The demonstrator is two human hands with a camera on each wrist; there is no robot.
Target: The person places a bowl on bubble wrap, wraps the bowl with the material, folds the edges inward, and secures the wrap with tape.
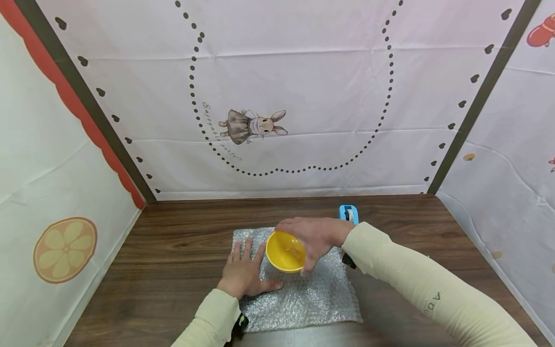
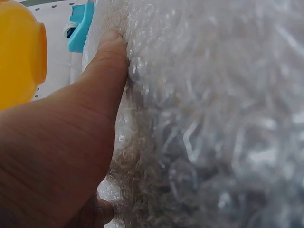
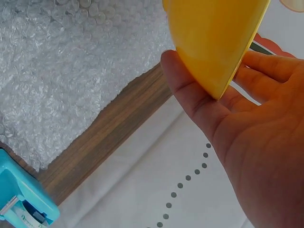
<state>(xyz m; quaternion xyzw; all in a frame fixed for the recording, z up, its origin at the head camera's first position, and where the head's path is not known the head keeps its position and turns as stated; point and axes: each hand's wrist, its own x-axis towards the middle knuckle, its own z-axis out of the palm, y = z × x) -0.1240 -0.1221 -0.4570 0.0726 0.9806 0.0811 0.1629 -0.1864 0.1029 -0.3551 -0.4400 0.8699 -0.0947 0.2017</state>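
My right hand (image 1: 311, 237) grips a yellow bowl (image 1: 284, 252) by its rim, over the middle of a sheet of bubble wrap (image 1: 303, 306). In the right wrist view the bowl (image 3: 211, 42) is tilted, its rim between the thumb side and the fingers. My left hand (image 1: 246, 275) lies flat on the left part of the bubble wrap, fingers spread and pointing away from me. The left wrist view shows the thumb (image 2: 107, 52) against the bubble wrap (image 2: 213, 95), with the bowl's underside (image 2: 19, 57) off to the side.
A blue tape dispenser (image 1: 349, 212) stands on the wooden table (image 1: 182, 270) behind the right wrist, close to the wrap's far corner. Printed cloth walls (image 1: 321, 96) rise at the back and on both sides of the table.
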